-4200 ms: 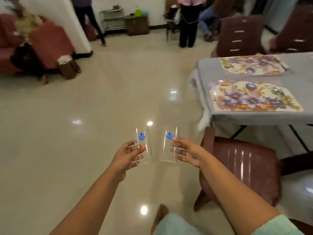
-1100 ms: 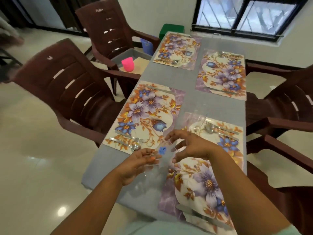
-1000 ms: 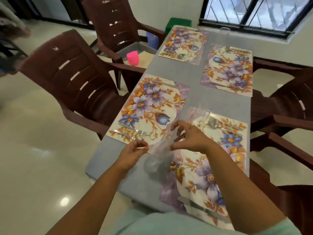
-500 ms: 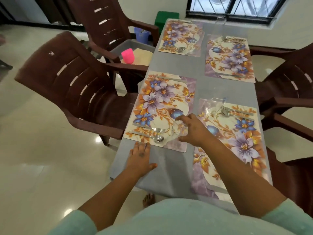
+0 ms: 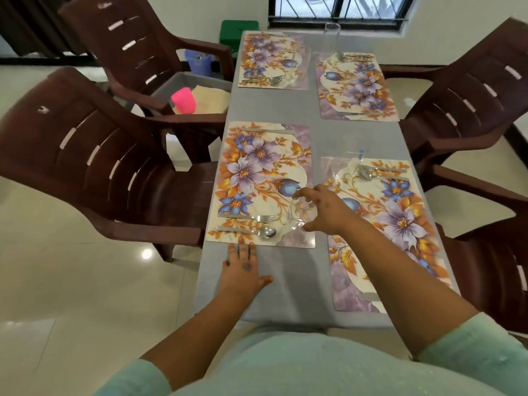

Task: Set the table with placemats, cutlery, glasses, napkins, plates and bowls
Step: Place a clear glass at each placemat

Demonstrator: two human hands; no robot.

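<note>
While left hand (image 5: 243, 274) lies flat on table (image 5: 297, 281), right hand (image 5: 325, 210) grips glass (image 5: 300, 214) on placemat (image 5: 257, 181).

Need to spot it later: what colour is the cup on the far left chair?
Bright pink cup, clearest in the head view.

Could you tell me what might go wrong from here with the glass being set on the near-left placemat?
The right hand grips a clear glass close to the fork and spoon; it could knock them askew on withdrawal. The glass stands near the placemat corner and may tip if the mat slides. Another glass near the right placemat is hard to see, so a reaching arm might catch it.
</note>
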